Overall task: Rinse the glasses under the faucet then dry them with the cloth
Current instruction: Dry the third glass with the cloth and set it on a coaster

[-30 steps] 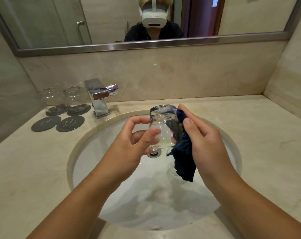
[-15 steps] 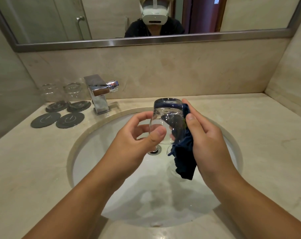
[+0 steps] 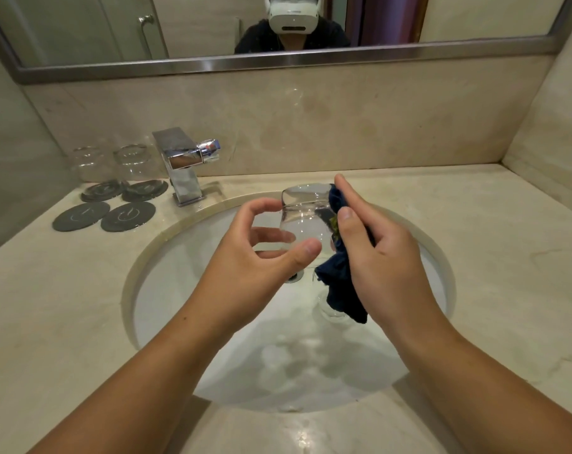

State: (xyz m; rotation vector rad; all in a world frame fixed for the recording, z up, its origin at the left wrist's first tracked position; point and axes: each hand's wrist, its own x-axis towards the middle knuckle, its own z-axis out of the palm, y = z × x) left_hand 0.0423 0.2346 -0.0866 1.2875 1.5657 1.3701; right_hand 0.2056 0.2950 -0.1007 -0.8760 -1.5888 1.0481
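A clear glass (image 3: 306, 217) is held upside down above the sink basin (image 3: 166, 290). My left hand (image 3: 261, 257) grips it from the left, thumb and fingers curled round its lower part. My right hand (image 3: 373, 253) presses a dark blue cloth (image 3: 342, 290) against the glass's right side; the cloth hangs down below the hand. Two more clear glasses (image 3: 88, 163) (image 3: 134, 160) stand on dark coasters at the back left. The chrome faucet (image 3: 183, 165) stands next to them; no water runs from it.
Two bare dark coasters (image 3: 81, 216) (image 3: 128, 216) lie on the marble counter (image 3: 491, 257) left of the sink. A drain (image 3: 294, 276) sits under the hands. A mirror (image 3: 278, 27) runs along the back wall; walls close in on both sides.
The glass has been turned between my hands while the cloth rubs its right side. My left fingers have shifted their hold around it.
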